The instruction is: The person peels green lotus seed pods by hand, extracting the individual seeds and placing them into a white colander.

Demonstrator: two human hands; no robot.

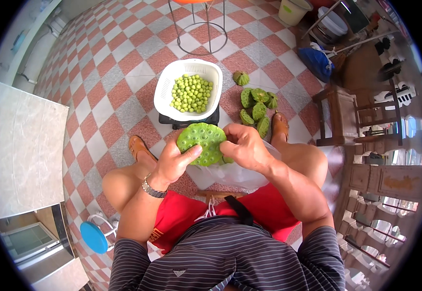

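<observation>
A round green lotus seed pod [202,140], its face dotted with seeds, is held up between my hands. My left hand [174,162] grips its left side, thumb laid over the face. My right hand [247,148] has its fingers curled and pinched at the pod's right edge. Beyond the pod, a white plastic basket [161,99] holds many loose green lotus seeds [191,93]; it stands on a black scale-like base [214,117]. Right of the basket, several more lotus pods [259,110] lie in a heap on the floor. A translucent plastic bag [235,174] hangs below my hands, between my knees.
One pod [241,78] lies apart from the heap. An orange-topped stool [211,36] with metal legs stands ahead. At right are a wooden chair [342,114], a blue bag [317,63] and a pale bucket [293,12]. A blue round stool [93,237] is at lower left.
</observation>
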